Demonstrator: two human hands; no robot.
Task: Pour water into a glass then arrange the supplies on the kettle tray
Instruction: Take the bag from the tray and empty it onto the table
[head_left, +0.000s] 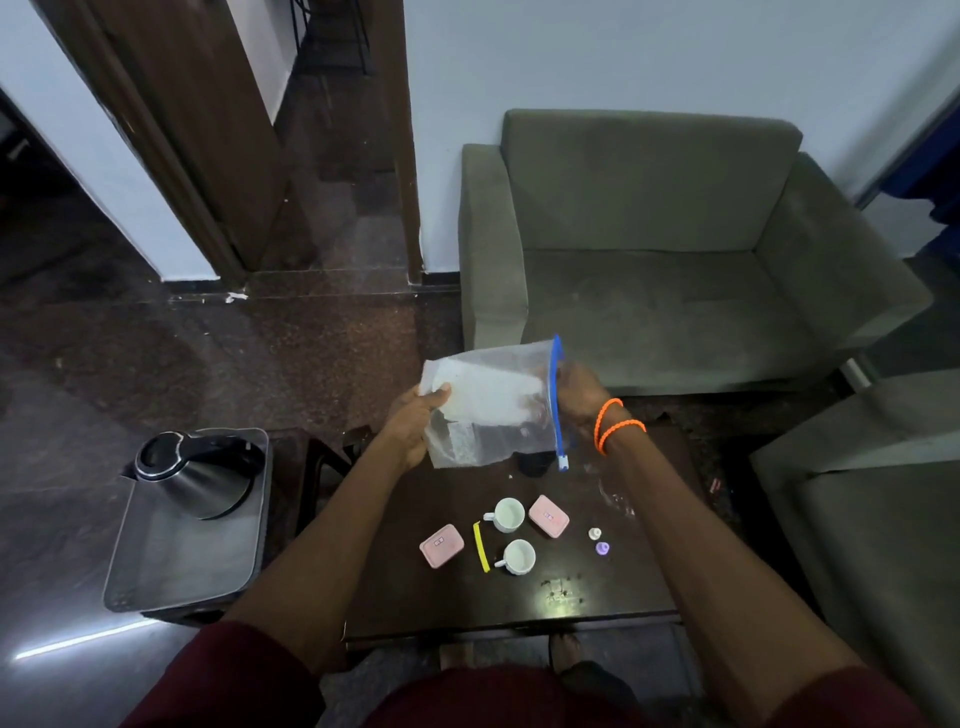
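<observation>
**Kettle tray holds only the kettle; the supplies wait on the tabletop**

Kettle tray (171, 571) sits on a low stand to the person's left, apart from the dark tabletop (613, 587). Only the kettle (200, 475) stands on it, near the back. The rest of the tray is bare.

Both hands are up over the far side of the tabletop, and both are gripping a clear zip bag (493, 410) with a blue zip strip. The left hand (415, 421) pinches the bag's left edge. The right hand (576, 392) holds the side with the blue strip. Something white shows through the plastic, but I cannot tell what it is.

On the tabletop lie two white cups (508, 514), two pink boxes (441, 544), a yellow strip (481, 545) between one box and the cups, and two tiny caps (599, 540) off to the right. None of them touch the tray.

No glass can be seen, and I cannot tell if the cups hold water. So the pouring part cannot be checked. The arranging part looks like it has hardly begun: it seems every small thing must be carried over to the tray.
</observation>
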